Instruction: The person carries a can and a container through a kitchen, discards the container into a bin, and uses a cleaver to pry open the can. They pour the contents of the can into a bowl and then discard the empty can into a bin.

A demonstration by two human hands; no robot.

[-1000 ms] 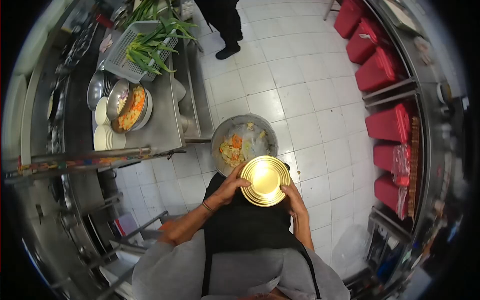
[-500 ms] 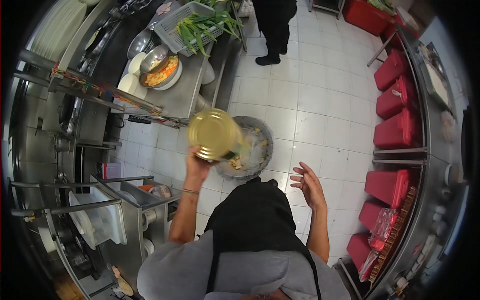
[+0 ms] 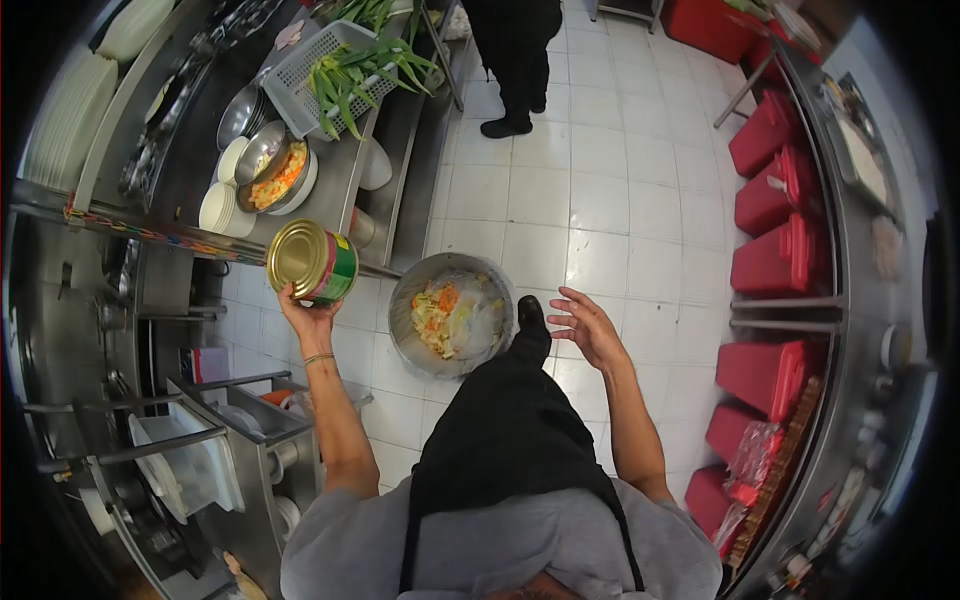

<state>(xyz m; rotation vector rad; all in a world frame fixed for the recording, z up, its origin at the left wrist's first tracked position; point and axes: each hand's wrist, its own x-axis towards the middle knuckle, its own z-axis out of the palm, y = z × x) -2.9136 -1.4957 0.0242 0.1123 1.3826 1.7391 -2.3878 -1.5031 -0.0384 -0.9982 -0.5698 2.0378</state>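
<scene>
At the far left a stack of white round plates stands on a shelf. Beside it runs a long grey steel counter. On this counter are small white bowls, a round steel bowl of chopped orange and yellow vegetables and a white plastic basket with long green leaves.

Just below the counter edge the left hand holds up a round golden tin can with a green and red label. The can is tilted, with its golden end towards the camera. The fingers grip it from below, and their tips are hidden behind the can.

To the right of the can a large round steel basin with cut vegetables stands on the white tiled floor, near the counter leg. The right hand is in the air just beside the basin and holds nothing. Its fingers are spread and a little bent.

Another person in dark clothes and black shoes stands at the far end of the aisle. Red plastic boxes with lids fill the shelves along the right wall. Between the counter and these boxes the floor is open, and the basin narrows it on the left.
</scene>
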